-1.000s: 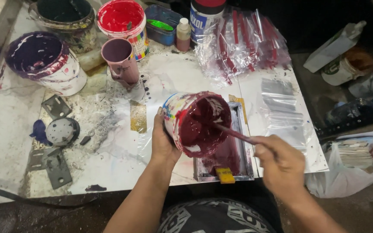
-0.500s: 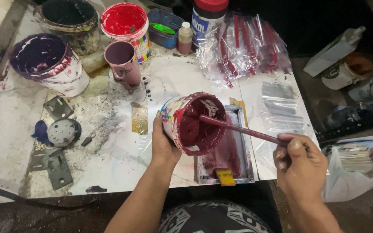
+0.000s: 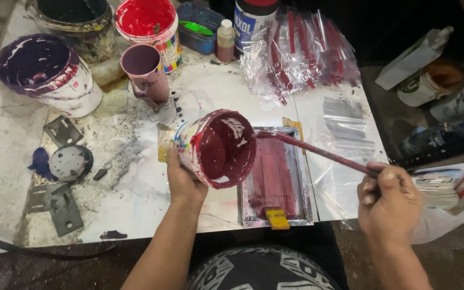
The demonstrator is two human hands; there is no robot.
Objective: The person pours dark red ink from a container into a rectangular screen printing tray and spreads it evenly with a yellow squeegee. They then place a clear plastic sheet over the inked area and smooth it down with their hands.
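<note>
In the head view, the left hand (image 3: 185, 182) holds a small white plastic tub of dark red paint (image 3: 218, 147), tipped on its side over the shallow metal tray (image 3: 276, 182), fingers clamped around its wall. The right hand (image 3: 388, 201) has its fingers closed on a long paint-coated stick (image 3: 318, 152), whose tip reaches the tub's mouth. The paint could run past the tray onto the white stained surface (image 3: 135, 204) if the tub tilts further. Both forearms reach forward, the right one lower.
</note>
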